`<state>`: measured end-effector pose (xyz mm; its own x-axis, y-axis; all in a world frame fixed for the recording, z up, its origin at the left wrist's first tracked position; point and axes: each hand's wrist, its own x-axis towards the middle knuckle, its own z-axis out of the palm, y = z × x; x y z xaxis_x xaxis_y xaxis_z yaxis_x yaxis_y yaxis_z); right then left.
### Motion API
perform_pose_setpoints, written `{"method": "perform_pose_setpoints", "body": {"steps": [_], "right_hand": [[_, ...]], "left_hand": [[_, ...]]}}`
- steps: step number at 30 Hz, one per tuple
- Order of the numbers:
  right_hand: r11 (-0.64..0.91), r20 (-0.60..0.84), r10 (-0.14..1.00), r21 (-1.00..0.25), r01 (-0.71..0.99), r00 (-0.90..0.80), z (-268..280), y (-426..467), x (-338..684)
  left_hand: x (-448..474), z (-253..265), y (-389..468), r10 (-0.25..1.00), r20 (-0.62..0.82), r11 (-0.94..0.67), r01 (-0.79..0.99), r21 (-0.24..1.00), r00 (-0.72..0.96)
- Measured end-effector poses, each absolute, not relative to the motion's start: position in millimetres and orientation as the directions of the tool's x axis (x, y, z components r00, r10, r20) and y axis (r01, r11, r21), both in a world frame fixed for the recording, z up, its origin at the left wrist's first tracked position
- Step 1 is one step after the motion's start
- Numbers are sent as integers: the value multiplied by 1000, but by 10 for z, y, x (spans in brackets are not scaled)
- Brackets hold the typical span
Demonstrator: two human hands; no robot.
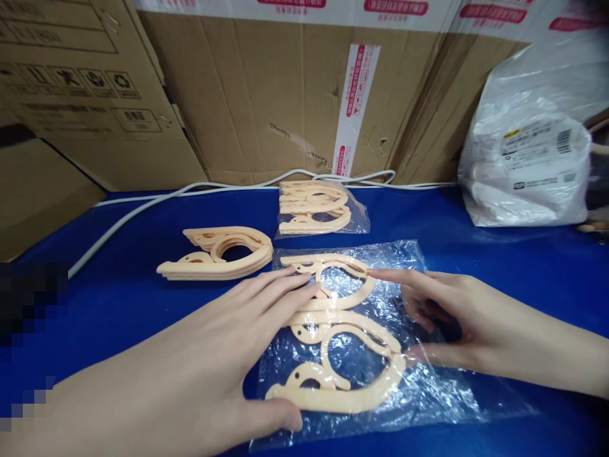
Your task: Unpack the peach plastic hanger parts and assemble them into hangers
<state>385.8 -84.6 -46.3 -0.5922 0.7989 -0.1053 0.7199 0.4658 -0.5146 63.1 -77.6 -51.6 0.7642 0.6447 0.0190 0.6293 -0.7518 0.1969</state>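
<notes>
Two cream folding hangers, an upper one (354,298) and a lower one (375,397), lie inside a clear plastic bag (428,400) on the blue surface. My left hand (252,324) is open over the bag's left side. Its fingertips rest at the upper hanger's left part, and its thumb touches the lower hanger's left end. From the right comes my right hand (442,311), index finger and thumb spread apart. The index fingertip is at the upper hanger's right end, the thumb tip at the lower one's; its other fingers are curled.
A stack of loose folding hangers (214,270) lies left of the bag. Behind sits a bagged bundle of hangers (314,206). A white cable (190,187) runs along the back, before cardboard boxes (247,95). A white plastic package (528,158) stands at the back right.
</notes>
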Motion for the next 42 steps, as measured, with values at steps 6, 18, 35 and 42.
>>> {"method": "perform_pose_setpoints", "body": {"steps": [6,18,35,42], "right_hand": [[429,-100,845,-461,777,-526,-360,-763,4014],[462,169,886,-234,855,-432,-291,-738,4192],[515,259,847,-180,838,-465,-325,-755,4103],[608,418,762,-201,768,-494,-332,-849,3902]], "left_hand": [[558,-301,-674,735,107,-676,712,191,670],[-387,-249,191,879,-22,-476,879,39,476],[-134,-93,26,922,-27,-369,896,245,387],[420,-224,-305,761,282,-649,678,345,585]]}}
